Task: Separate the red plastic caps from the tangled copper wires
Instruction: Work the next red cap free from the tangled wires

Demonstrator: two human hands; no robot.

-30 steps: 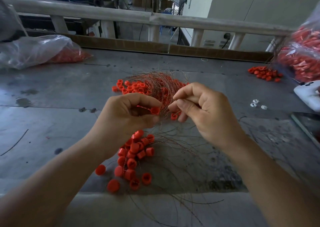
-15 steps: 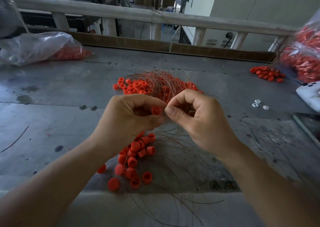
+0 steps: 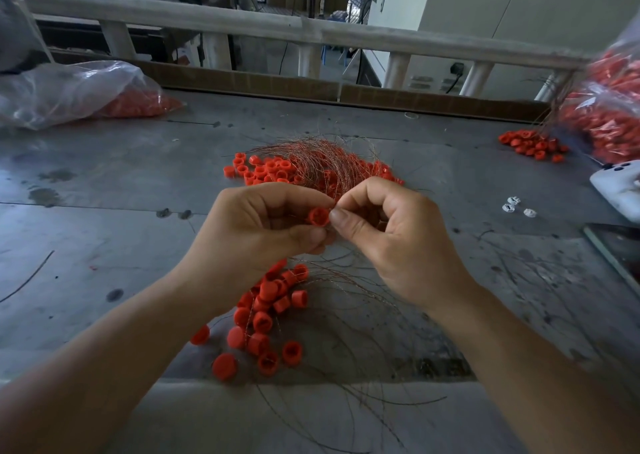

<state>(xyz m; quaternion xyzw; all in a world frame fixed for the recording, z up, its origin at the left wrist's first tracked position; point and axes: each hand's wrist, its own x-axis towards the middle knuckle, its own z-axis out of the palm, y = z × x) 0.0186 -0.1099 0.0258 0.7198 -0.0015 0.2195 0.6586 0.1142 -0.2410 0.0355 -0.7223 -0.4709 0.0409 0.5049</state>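
Note:
My left hand (image 3: 256,231) pinches a red plastic cap (image 3: 318,217) between thumb and fingers above the grey table (image 3: 104,231). My right hand (image 3: 391,235) meets it from the right, thumb and forefinger pinched at the cap's edge on a thin copper wire. Behind the hands lies a tangle of copper wires (image 3: 322,162) mixed with red caps (image 3: 263,171). Below the hands sits a pile of loose red caps (image 3: 266,318), with loose copper strands (image 3: 363,349) spread beside it.
A clear bag of red caps (image 3: 79,93) lies at the far left, another bag (image 3: 609,114) at the far right with a small cap heap (image 3: 531,145) beside it. A white device (image 3: 620,183) and small white bits (image 3: 516,205) sit right. A railing (image 3: 311,30) borders the back.
The hands came together and rose slightly. The right hand's fingertips closed in on the cap held by the left hand.

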